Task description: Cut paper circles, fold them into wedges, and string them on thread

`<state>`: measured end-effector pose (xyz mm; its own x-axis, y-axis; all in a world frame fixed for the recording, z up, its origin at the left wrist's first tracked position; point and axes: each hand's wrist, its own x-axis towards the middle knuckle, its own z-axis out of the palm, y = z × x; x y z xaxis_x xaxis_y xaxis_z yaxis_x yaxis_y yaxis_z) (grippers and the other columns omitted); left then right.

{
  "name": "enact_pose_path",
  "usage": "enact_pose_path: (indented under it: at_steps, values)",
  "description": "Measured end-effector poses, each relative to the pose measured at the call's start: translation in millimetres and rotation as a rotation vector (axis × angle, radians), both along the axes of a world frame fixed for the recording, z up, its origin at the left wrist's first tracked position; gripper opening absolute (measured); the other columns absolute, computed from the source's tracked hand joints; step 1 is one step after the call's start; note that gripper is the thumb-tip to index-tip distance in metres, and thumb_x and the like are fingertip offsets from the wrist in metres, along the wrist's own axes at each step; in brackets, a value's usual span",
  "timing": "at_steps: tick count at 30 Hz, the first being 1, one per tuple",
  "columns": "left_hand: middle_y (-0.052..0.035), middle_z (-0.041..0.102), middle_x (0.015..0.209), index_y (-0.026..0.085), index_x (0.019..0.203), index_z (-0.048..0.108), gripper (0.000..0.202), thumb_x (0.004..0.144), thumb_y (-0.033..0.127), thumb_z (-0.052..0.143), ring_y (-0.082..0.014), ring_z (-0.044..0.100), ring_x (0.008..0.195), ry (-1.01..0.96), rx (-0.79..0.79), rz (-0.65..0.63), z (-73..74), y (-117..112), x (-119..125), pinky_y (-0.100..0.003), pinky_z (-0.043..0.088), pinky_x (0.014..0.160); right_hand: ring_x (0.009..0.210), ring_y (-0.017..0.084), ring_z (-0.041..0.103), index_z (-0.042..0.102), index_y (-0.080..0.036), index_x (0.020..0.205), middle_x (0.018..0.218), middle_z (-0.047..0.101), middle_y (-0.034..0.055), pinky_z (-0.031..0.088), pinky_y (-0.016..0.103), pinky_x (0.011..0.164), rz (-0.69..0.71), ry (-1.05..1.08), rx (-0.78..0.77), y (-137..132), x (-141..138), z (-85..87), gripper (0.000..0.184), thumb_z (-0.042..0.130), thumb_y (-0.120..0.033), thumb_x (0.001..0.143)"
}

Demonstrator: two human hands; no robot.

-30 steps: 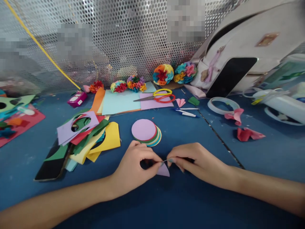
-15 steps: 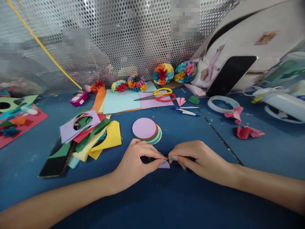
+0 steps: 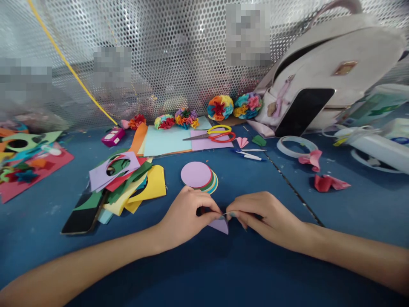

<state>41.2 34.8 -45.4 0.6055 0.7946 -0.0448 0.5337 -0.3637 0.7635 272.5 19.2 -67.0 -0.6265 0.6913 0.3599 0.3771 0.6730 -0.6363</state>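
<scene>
My left hand (image 3: 191, 213) is closed in a pinch on a lilac paper circle (image 3: 220, 226), which looks folded. The paper's curved lower part shows beneath my fingers; the rest is hidden behind them. Opposite it, my right hand (image 3: 260, 213) is closed too, thumb and forefinger pinching at the paper's upper edge. Between the fingertips shows a thin pale line, which looks like the paper seen edge-on. Just beyond my left hand lies a fanned stack of paper circles (image 3: 195, 174), lilac on top, with red, green, yellow and blue edges below.
Cut-out paper scraps (image 3: 156, 181) partly cover a dark phone (image 3: 83, 215) on the left. Scissors (image 3: 220, 134) rest on paper sheets (image 3: 166, 140). Pens (image 3: 251, 156), a tape roll (image 3: 289, 147) and red petals (image 3: 330, 183) lie to the right. A backpack (image 3: 358, 51) with a phone (image 3: 303, 111) stands behind.
The camera view has shifted slightly. The lilac paper has tilted and more of it shows below my left fingers. My fingertips are slightly farther apart.
</scene>
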Motion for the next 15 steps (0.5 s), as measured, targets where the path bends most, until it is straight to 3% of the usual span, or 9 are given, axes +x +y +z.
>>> enact_pose_path:
  at_steps: [5, 15]
  values:
    - [0.0037, 0.074, 0.083, 0.02, 0.084, 0.074, 0.023, 0.098, 0.008, 0.061, -0.0144, 0.064, 0.084, -0.015, 0.041, -0.074, 1.0, -1.4, -2.4, -0.032, 0.033, 0.09, 0.055, 0.008, 0.058, 0.07, -0.02, 0.088, 0.062, 0.064, -0.0039, 0.042, 0.017, 0.058, -0.036, 0.026, -0.101, 0.7, -1.0, 1.4, 0.031, 0.047, -0.023, 0.107]
    - [0.0042, 0.067, 0.071, 0.018, 0.067, 0.067, 0.019, 0.085, 0.011, 0.068, -0.0127, 0.058, 0.072, -0.141, -0.052, -0.001, 2.7, -3.2, -1.5, -0.031, 0.037, 0.086, 0.059, 0.008, 0.059, 0.071, -0.02, 0.094, 0.07, 0.067, -0.0026, 0.044, 0.017, 0.06, -0.007, 0.038, -0.148, 1.7, 0.4, 1.9, 0.028, 0.046, -0.023, 0.107]
